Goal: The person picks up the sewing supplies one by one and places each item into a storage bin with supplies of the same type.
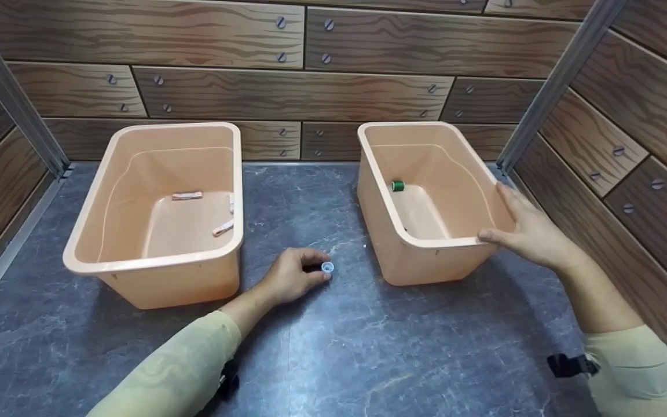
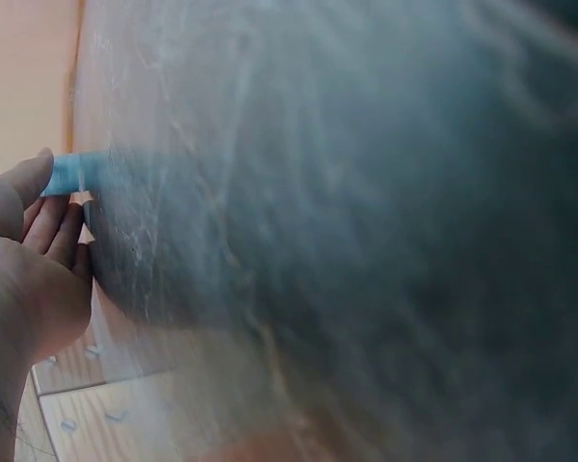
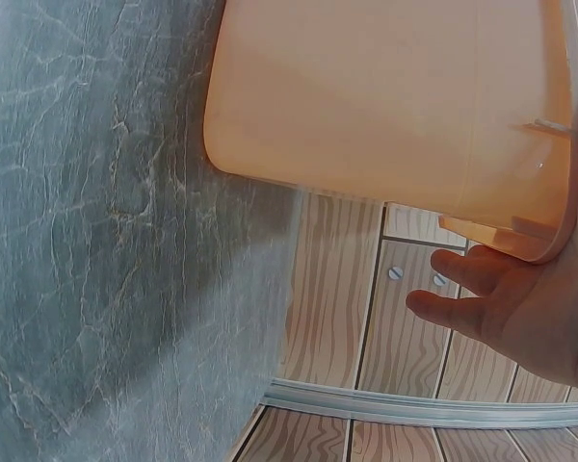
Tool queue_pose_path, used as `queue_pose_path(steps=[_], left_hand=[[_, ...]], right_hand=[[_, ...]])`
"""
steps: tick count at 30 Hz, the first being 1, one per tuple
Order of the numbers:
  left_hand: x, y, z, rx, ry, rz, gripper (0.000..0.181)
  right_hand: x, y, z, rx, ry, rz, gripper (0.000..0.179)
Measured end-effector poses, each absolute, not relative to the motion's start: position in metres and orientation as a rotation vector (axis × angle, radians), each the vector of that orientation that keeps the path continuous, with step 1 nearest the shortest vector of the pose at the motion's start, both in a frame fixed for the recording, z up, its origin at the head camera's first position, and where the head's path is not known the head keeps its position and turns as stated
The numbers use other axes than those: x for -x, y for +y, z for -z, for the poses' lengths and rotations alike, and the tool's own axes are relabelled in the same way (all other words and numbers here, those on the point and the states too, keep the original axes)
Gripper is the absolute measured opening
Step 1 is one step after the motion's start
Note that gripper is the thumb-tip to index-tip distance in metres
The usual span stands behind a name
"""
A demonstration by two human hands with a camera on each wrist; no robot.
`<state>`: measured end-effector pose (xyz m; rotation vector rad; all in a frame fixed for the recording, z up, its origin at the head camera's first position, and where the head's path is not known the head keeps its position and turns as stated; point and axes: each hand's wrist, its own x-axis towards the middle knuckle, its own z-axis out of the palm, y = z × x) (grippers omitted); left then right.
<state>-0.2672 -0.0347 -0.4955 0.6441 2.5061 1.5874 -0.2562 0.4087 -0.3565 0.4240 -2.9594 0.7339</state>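
Observation:
In the head view, my left hand [image 1: 294, 277] pinches a small blue spool [image 1: 327, 267] between thumb and fingertips, low over the grey tabletop between two peach bins. From the left wrist, the spool [image 2: 75, 173] shows as a light-blue cylinder with its end at the tabletop. My right hand [image 1: 527, 231] rests at the near right corner of the right bin [image 1: 426, 263], thumb over the front rim. The right wrist view shows straight, spread fingers [image 3: 462, 313] beside the bin's rim. A green spool [image 1: 397, 185] lies inside this bin.
The larger left bin [image 1: 180, 284] holds a few small whitish, strip-like pieces [image 1: 187, 196]. Wood-patterned walls [image 1: 380, 46] enclose the grey marbled tabletop [image 1: 310, 359] at the back and sides, with metal posts [image 1: 565, 75] at the corners.

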Motion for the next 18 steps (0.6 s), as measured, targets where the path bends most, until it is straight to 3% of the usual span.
queue_pose_path(steps=[18], left_hand=[[0.2667, -0.0342, 0.4929, -0.634, 2.493, -1.616, 0.027]], right_hand=[[0.2577, 0.4087, 0.3566, -0.416, -2.965, -0.722, 0.111]])
